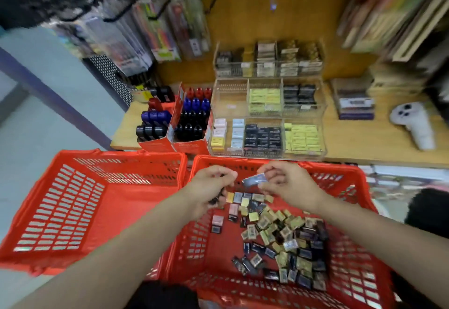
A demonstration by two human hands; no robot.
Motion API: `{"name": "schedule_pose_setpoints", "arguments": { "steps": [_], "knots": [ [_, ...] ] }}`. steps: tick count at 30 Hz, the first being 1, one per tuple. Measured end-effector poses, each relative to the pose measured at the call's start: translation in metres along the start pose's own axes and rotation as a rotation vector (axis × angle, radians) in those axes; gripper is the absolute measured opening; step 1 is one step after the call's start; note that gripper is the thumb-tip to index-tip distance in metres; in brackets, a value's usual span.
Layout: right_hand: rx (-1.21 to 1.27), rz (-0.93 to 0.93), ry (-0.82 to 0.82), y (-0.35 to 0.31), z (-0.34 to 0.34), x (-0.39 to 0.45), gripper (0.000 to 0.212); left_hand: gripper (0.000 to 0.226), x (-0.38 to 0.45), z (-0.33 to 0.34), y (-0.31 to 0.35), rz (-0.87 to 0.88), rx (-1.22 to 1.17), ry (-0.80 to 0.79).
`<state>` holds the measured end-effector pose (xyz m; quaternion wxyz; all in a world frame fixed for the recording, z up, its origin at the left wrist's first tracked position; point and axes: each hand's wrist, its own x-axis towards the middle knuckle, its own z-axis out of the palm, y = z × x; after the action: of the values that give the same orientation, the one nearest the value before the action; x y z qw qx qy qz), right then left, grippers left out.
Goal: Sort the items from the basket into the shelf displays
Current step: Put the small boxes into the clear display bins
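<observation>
Blurring dark packet [254, 180], left hand [211, 187] contents unclear

Two red baskets [97, 201], two hands [209, 187], three clear display tiers [267, 136]

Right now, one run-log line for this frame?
stage: picking from right red basket | left hand: grips dark small items | right hand: pinches dark packet | left red basket: nothing visible inside | acrylic display: partly stocked

wooden table [364, 143] | orange back wall [255, 17] | pale floor [36, 114]
</observation>
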<state>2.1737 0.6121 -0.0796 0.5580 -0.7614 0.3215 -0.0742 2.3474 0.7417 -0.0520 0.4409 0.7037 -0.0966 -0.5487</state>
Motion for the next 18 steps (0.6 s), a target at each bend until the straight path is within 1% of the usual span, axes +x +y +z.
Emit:
{"name": "schedule_pose_setpoints", "arguments": {
  "steps": [3,5,7,9,12,14,16,18],
  "knots": [
    [0.098,-0.086,0.077,-0.06,-0.041,-0.017,0.025,0.029,-0.032,0.015,0.039,0.075,0.003,-0.111],
    [0.092,-0.138,0.16,-0.091,-0.06,-0.026,0.026,0.033,-0.047,0.027,0.065,0.114,-0.042,-0.209],
    [0.075,-0.177,0.24,-0.111,-0.075,-0.031,0.03,0.034,-0.055,0.04,0.086,0.192,-0.057,-0.253],
    [0.079,-0.187,0.291,-0.123,-0.087,-0.035,0.031,0.028,-0.056,0.051,0.104,0.3,-0.043,-0.237],
    [0.232,-0.177,0.293,-0.131,-0.098,-0.036,0.026,0.018,-0.055,0.063,0.124,0.441,-0.033,-0.216],
    [0.276,-0.186,0.339,-0.134,-0.101,-0.036,0.026,0.016,-0.055,0.065,0.13,0.516,-0.031,-0.203],
    [0.294,-0.19,0.373,-0.134,-0.101,-0.035,0.027,0.014,-0.055,0.062,0.131,0.566,-0.022,-0.2],
    [0.26,-0.179,0.371,-0.132,-0.101,-0.034,0.028,0.015,-0.055,0.059,0.128,0.569,-0.008,-0.222]
  ]
}}
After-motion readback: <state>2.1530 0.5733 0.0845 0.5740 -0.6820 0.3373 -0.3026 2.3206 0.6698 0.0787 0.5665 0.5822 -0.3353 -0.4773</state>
